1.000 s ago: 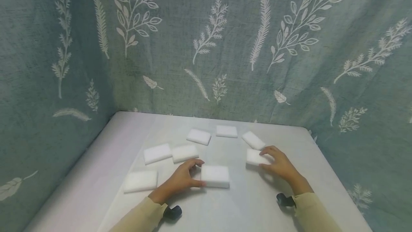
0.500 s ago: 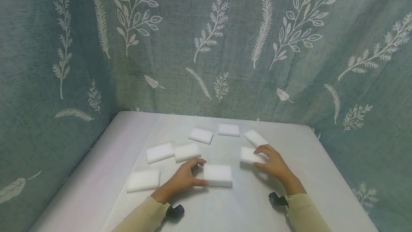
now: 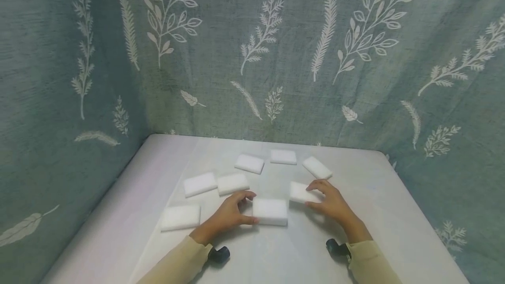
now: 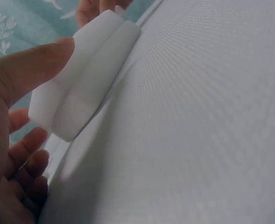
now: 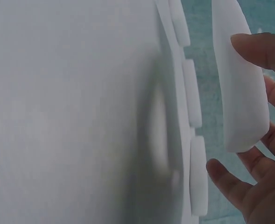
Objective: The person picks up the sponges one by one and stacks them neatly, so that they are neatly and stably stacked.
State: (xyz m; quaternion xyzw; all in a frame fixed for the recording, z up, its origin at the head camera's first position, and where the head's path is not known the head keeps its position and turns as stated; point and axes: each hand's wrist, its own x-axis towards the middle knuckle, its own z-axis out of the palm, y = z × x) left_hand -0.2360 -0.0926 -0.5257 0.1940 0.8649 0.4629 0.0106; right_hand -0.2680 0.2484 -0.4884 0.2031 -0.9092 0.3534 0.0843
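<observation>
Two white sponges [image 3: 270, 209] lie stacked near the table's middle, the upper one [image 4: 76, 65] flush over the lower [image 4: 97, 81]. My left hand [image 3: 229, 214] holds the stack's left end, thumb on the near side and index finger at the far corner. To the right, my right hand [image 3: 333, 200] pinches another white sponge [image 3: 301, 192] between thumb and fingers. In the right wrist view this sponge [image 5: 240, 84] is lifted off the table, with a shadow below. The remaining fingers of that hand spread loosely beneath it.
Several more white sponges lie flat in a loose arc: one at left [image 3: 181, 217], a pair [image 3: 200, 184] touching end to end, others [image 3: 283, 157] along the back. The white table [image 3: 272, 262] meets a green leaf-patterned curtain [image 3: 221, 113] behind and at the sides.
My right hand has carried its sponge left, closer to the stack and away from the angled sponge behind it. The left hand keeps its place at the stack; the head view has shifted slightly.
</observation>
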